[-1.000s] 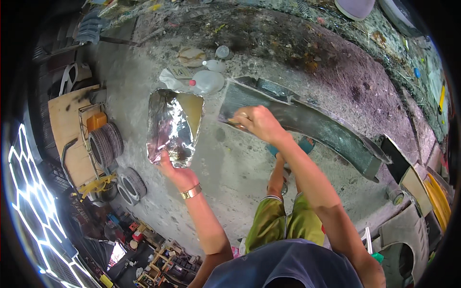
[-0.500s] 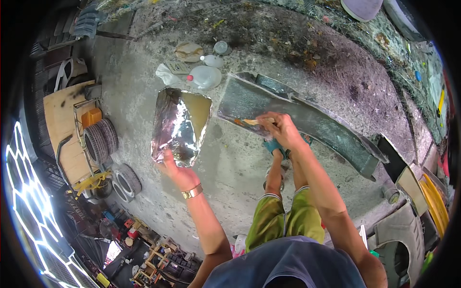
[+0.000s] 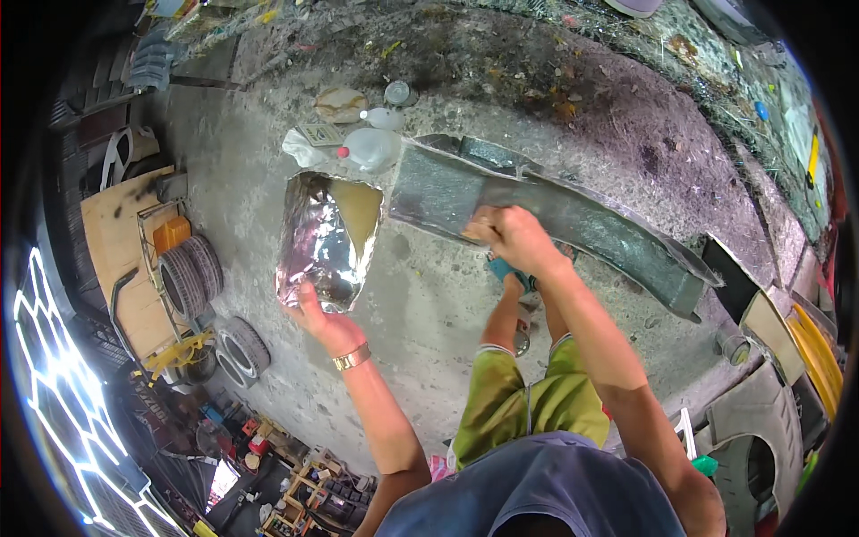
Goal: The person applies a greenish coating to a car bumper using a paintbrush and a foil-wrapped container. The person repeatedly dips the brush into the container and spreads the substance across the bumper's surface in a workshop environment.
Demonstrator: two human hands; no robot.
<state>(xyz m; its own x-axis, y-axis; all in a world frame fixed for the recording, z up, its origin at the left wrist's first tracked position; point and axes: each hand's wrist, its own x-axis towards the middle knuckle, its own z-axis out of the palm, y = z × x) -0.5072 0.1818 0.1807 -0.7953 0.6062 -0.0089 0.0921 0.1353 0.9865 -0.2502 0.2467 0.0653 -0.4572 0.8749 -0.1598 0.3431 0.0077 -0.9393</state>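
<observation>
My left hand (image 3: pixel 329 327) grips the near edge of a foil-lined tray (image 3: pixel 309 237), thumb over the rim. Yellowish liquid (image 3: pixel 361 210) pools in the tray's far right part. My right hand (image 3: pixel 517 240) is closed round a short tan brush (image 3: pixel 472 231), mostly hidden by the fingers. It is held over the near edge of a long, dark grey-green moulded panel (image 3: pixel 591 228), towards its left part. The panel's left section looks wet and textured; whether the brush touches it I cannot tell.
Beyond the tray stand a clear jug with a red cap (image 3: pixel 367 149), a white bottle (image 3: pixel 383 118), a glass jar (image 3: pixel 399 92) and a white bag (image 3: pixel 304 148). Tyres (image 3: pixel 190 273) lie to the left. My feet in teal footwear (image 3: pixel 508 272) are under the panel's near edge.
My right hand has turned and shifted slightly left, so the brush, earlier extending left along the panel edge, is now mostly hidden. The left hand still holds the tray; the whole view has shifted slightly.
</observation>
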